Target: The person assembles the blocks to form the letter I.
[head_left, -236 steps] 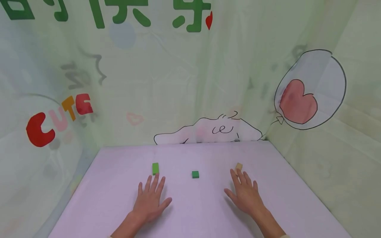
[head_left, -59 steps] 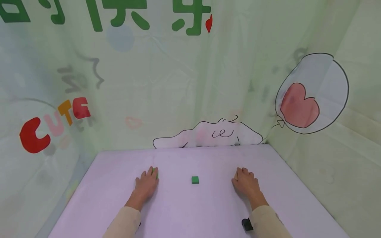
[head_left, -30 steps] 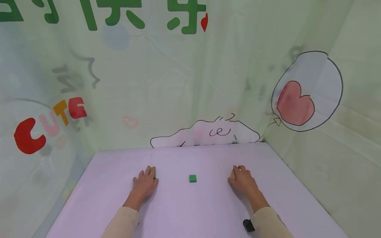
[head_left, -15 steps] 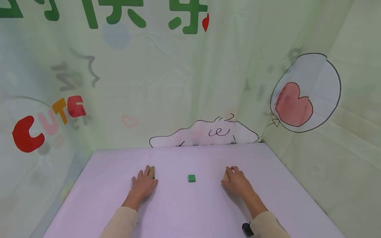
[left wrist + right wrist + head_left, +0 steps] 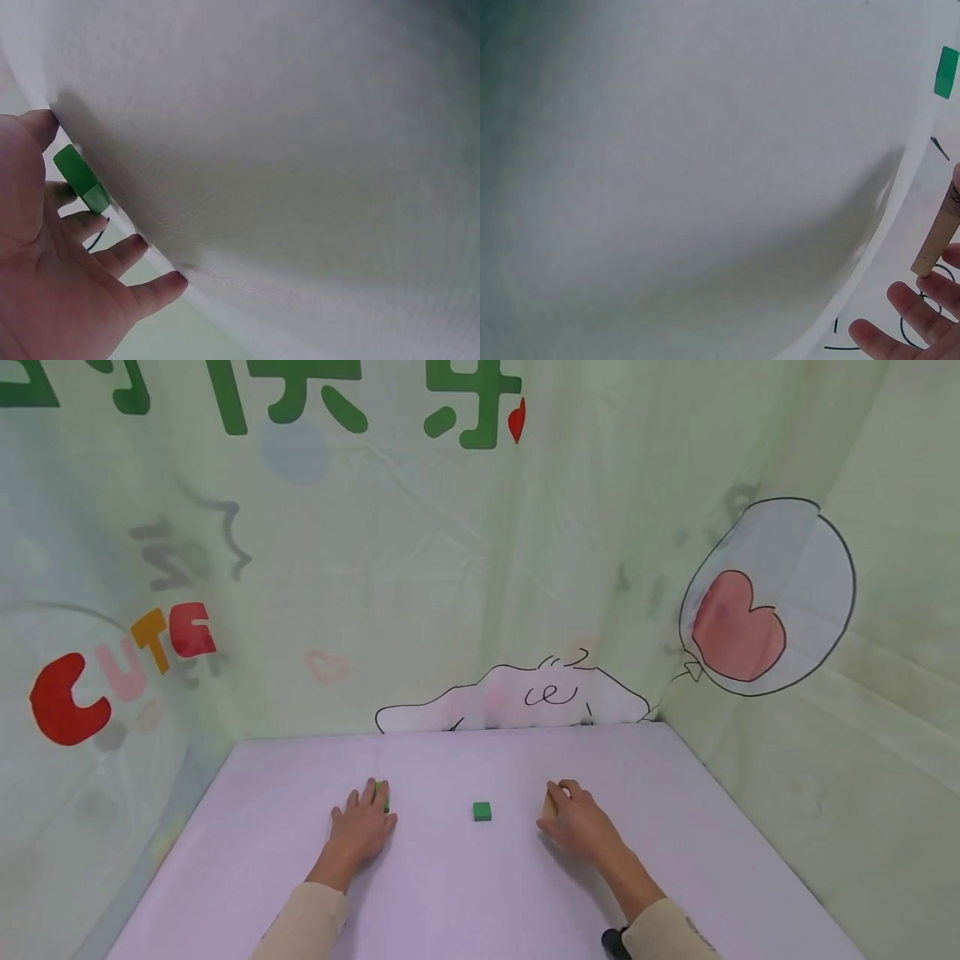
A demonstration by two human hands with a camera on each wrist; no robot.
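Observation:
My left hand (image 5: 360, 833) rests on the table at left, fingers spread, beside and partly over a light green block (image 5: 387, 804). The left wrist view shows that green block (image 5: 79, 176) between thumb and fingers, with a gap at the thumb tip. At right of centre my right hand (image 5: 583, 828) pinches a pale wooden block (image 5: 550, 808) with thumb and fingertips. Seen from the right wrist, the wooden block (image 5: 936, 240) is held by its ends, with dark markings near one end. A small dark green block (image 5: 482, 812) lies between the hands.
The pale purple table (image 5: 465, 902) meets a printed curtain (image 5: 420, 577) at its back edge, with curtain on both sides too. A black object (image 5: 615, 943) shows at the right sleeve.
My right hand came down, took hold of the wooden block and slid left with it toward the dark green block. My left hand moved forward to the light green block and stays there.

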